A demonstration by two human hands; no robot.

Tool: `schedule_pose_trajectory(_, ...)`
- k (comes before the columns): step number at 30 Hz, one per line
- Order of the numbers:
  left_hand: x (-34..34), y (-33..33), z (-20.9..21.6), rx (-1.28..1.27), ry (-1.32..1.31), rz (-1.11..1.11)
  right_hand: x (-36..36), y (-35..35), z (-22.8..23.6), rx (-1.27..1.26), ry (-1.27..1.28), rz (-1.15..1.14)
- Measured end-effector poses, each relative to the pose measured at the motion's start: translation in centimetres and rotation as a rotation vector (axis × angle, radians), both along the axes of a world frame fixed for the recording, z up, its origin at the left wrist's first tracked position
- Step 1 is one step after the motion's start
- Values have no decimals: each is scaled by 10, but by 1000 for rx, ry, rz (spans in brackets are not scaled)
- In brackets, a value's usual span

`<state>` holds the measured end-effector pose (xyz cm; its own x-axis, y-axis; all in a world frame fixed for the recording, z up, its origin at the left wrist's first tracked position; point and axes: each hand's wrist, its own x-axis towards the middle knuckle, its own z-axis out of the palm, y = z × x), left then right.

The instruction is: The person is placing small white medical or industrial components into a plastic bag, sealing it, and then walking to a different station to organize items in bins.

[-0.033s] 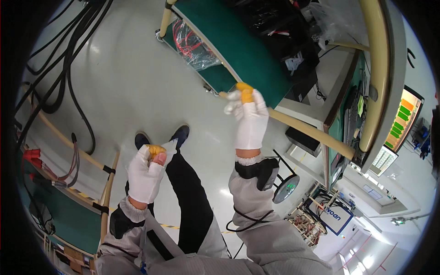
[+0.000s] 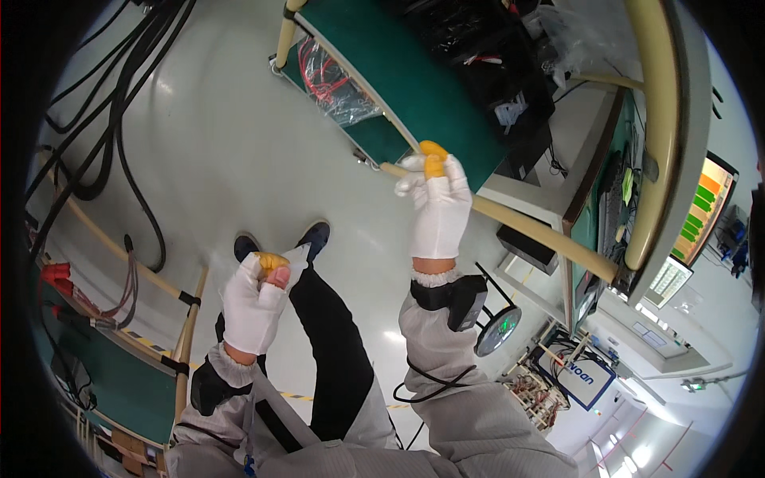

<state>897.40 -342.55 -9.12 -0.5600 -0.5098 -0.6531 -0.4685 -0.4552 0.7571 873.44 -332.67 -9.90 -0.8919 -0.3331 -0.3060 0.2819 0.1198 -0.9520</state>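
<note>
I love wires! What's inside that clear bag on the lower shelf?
Red wires show through the clear bag. The upper shelf covers anything farther back; that can't be seen.

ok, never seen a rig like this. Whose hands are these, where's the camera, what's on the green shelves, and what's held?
There is no robot here: the hands are a person's, in white gloves with yellow on the fingers. The view comes from the left of two fisheye cameras worn on the head, looking down, so straight edges bend near the rim.

The upper green shelf carries black containers at its far side; the lower green shelf holds a clear plastic bag with red wires.

The left hand seems to pinch a pale, film-like piece. The right hand is raised by the upper shelf's edge, fingers curled; I can't tell if it holds anything.
</note>
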Motion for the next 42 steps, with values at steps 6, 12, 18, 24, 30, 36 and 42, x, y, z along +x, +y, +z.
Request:
schedule_pose_trajectory(6,-52,-7,-33,-18,87,9,-52,-7,-18,76,82,-103)
schedule_pose_trajectory(12,-126,-33,-51,-64,232,-123,-81,-13,-53,110,203,-57)
schedule_pose_trajectory(18,-191,-45,-114,-216,529,-226,-90,0,-120,-50,440,-221)
schedule_pose_trajectory(24,-221,-59,-147,-397,799,-233,-80,2,-111,87,713,-193)
schedule_pose_trajectory(30,-257,-64,-122,-636,764,-346,-107,6,-88,174,658,-105)
schedule_pose_trajectory(36,-271,-83,-129,-656,718,-467,-185,-10,-5,555,1123,-411)
schedule_pose_trajectory(42,-279,-85,-118,-521,719,-534,-282,-40,57,1016,1050,-382)
